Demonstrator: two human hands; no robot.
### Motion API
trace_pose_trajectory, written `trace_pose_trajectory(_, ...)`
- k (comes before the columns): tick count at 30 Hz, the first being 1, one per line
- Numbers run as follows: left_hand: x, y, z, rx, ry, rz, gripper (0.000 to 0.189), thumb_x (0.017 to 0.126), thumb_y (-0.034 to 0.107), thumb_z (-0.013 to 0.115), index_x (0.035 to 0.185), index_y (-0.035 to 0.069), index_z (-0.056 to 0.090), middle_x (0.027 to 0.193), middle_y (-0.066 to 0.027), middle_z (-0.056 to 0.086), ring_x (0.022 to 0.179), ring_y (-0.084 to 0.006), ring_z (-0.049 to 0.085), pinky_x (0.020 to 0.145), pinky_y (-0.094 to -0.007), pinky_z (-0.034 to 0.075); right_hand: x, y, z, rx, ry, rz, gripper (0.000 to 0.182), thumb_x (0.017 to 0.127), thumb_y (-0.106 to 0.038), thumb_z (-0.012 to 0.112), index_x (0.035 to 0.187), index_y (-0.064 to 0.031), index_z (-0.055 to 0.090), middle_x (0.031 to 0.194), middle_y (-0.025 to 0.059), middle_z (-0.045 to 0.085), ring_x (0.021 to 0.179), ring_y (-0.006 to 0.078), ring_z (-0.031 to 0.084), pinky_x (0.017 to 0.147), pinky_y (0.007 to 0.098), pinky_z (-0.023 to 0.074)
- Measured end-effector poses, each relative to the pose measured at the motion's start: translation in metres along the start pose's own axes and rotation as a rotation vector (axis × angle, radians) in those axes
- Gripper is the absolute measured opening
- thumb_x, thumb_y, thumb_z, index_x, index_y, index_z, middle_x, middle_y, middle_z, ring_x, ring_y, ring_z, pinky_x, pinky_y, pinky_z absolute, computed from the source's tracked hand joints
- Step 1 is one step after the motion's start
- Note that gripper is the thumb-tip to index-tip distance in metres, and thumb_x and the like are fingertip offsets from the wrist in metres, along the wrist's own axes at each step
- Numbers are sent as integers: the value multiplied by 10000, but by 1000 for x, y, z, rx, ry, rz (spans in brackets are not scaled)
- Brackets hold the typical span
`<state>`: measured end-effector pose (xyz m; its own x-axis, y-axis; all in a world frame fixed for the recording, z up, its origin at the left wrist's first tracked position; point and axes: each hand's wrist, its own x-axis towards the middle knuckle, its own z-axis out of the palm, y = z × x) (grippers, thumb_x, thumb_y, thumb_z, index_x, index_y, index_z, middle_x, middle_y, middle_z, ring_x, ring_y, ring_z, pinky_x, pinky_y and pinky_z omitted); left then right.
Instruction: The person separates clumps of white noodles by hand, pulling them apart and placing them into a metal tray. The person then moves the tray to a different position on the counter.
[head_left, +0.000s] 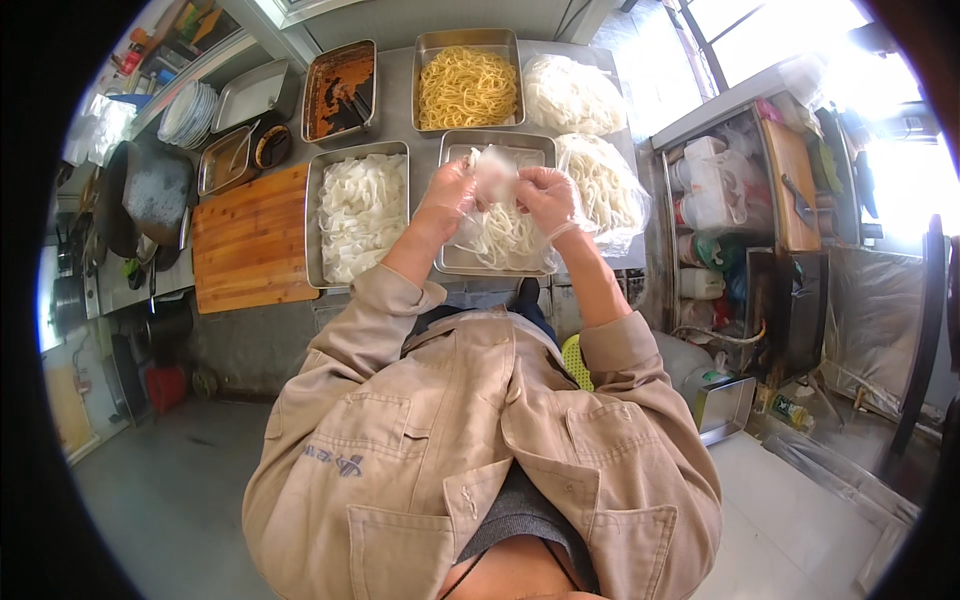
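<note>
My left hand and my right hand, both in clear plastic gloves, are raised over a metal tray that holds thick white noodles. Between them is a whitish thing, blurred, perhaps thin plastic; both hands' fingers are closed at its sides. Whether my left fingers also grip noodles cannot be told. Right of the tray lies a clear plastic bag of thick white noodles. On the left stands a metal tray of wide flat white noodles. Behind is a tray of yellow noodles.
A wooden cutting board lies at the left, below a sauce tray, a small dark bowl and stacked plates. A wok stands farther left. Another bag of white noodles lies back right. Shelves stand at right.
</note>
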<state>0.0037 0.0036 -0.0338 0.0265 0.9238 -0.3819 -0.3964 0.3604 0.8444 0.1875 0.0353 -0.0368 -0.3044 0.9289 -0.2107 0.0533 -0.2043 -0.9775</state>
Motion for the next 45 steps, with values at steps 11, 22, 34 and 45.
trace_pose_trajectory(11,-1,2,-1,138,67,36,165,900,145,722,1023,59,653,935,-64,716,675,-77,599,569,-221,454,-12,8,-7,144,243,164,203,921,-180,616,912,-1,713,767,44,697,639,123,624,559,264,489)
trace_pose_trajectory(22,-14,9,10,56,37,-34,189,900,137,710,1057,51,648,972,-81,720,754,-102,636,611,-239,467,-17,-3,-1,168,32,203,280,922,-281,694,1017,-19,720,885,28,703,806,100,642,692,266,531)
trace_pose_trajectory(34,-23,24,5,32,-4,0,207,897,122,718,1064,27,640,983,-121,723,746,-104,637,617,-234,482,7,44,-51,244,318,284,186,893,-226,682,967,-55,680,837,28,677,713,142,653,615,294,542)
trace_pose_trajectory(45,-16,8,11,181,50,64,203,881,85,706,1066,37,638,892,-76,711,689,-93,620,576,-229,472,-22,-2,2,59,-4,106,296,869,-228,672,1049,-1,736,861,31,702,726,89,613,641,248,506)
